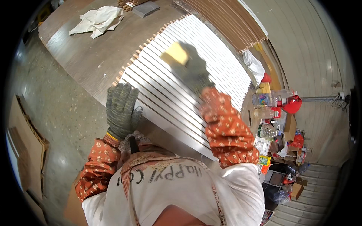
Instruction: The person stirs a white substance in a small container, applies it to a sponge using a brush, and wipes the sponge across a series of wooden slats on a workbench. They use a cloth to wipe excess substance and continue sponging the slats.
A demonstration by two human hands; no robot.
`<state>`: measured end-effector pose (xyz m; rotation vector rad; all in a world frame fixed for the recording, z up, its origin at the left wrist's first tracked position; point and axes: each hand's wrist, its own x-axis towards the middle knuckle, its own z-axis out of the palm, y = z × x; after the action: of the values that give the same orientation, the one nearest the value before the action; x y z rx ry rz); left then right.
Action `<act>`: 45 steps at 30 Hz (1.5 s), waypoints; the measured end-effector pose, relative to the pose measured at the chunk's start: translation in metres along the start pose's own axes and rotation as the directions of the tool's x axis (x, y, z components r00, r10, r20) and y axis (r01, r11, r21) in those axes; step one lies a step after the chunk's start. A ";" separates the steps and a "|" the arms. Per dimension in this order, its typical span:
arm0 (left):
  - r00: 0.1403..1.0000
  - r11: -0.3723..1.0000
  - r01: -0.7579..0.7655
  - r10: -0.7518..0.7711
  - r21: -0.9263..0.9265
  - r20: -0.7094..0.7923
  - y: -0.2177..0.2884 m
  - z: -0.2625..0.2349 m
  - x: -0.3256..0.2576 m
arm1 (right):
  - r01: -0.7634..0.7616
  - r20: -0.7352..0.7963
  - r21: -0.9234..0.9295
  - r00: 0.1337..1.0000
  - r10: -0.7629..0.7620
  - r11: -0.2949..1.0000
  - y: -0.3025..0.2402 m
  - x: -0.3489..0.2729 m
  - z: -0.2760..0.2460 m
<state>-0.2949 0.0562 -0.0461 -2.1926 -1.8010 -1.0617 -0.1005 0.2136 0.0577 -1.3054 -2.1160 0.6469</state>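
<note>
A row of white slats (166, 94) lies side by side on the table, with light wooden pegs (141, 47) sticking out of their far-left ends. My right hand (192, 71), in a dark grey-green knitted glove, is over the middle of the slats, slightly blurred. It grips a yellow sponge-like block (175, 54); whether the block touches the slats is hard to make out. My left hand (122, 109), gloved alike, lies flat with fingers stretched at the near-left end of the slats. Both forearms wear orange flowered sleeves.
A white cloth (97, 20) and a grey block (146, 8) lie on the brown table (75, 45). Brown slats (230, 19) are laid out beyond the white ones. Plastic bottles (264, 100) and a white bag (253, 66) crowd the right side. Cardboard (30, 150) stands at left.
</note>
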 end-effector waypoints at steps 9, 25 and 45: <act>0.995 0.999 0.020 -0.017 0.032 -0.095 -0.003 0.004 -0.004 | -0.315 -0.284 -0.096 0.918 0.278 0.944 0.070 -0.224 -0.130; 0.998 0.994 0.015 -0.021 -0.105 -0.056 0.003 -0.002 0.001 | 0.124 0.005 -0.067 0.992 -0.124 0.990 -0.010 0.023 0.043; 0.959 0.943 0.282 -0.282 -0.177 0.025 -0.031 -0.013 0.015 | -0.145 -0.193 0.311 0.958 0.212 0.939 0.049 -0.170 -0.047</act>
<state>-0.3273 0.0708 -0.0385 -2.0653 -2.1464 -1.3275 0.0247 0.0848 0.0239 -1.3417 -1.6605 0.8153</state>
